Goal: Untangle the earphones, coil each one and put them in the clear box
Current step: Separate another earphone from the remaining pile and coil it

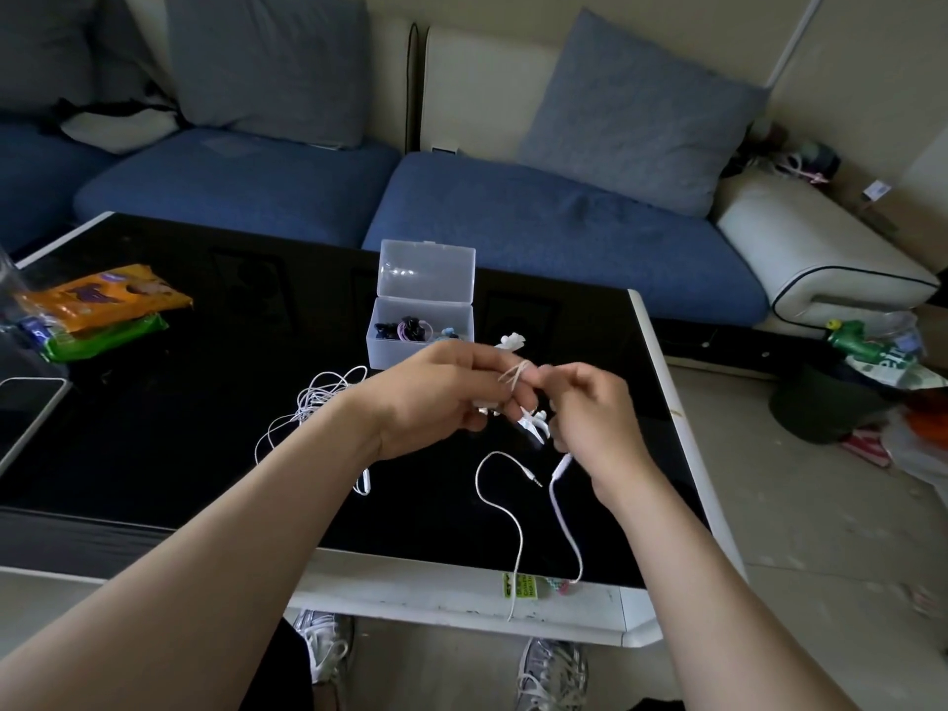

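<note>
My left hand (pixel 441 397) grips a small coil of white earphone cable (pixel 531 420) over the black table (pixel 154 428). A tan rubber band (pixel 518 374) is looped around its fingertips. My right hand (pixel 590 418) pinches the band and the coil from the right. The loose end of this cable with its plug (pixel 533 477) trails down over the table's front edge. A second white earphone (pixel 318 402) lies in a loose tangle on the table to the left. The clear box (pixel 418 333) stands open behind my hands, with coiled dark, purple and blue earphones inside.
Orange and green snack packets (pixel 102 310) lie at the table's far left, a tablet (pixel 25 418) at its left edge. A small white piece (pixel 510 342) sits right of the box. A blue sofa stands behind the table. Bags and clutter cover the floor at right.
</note>
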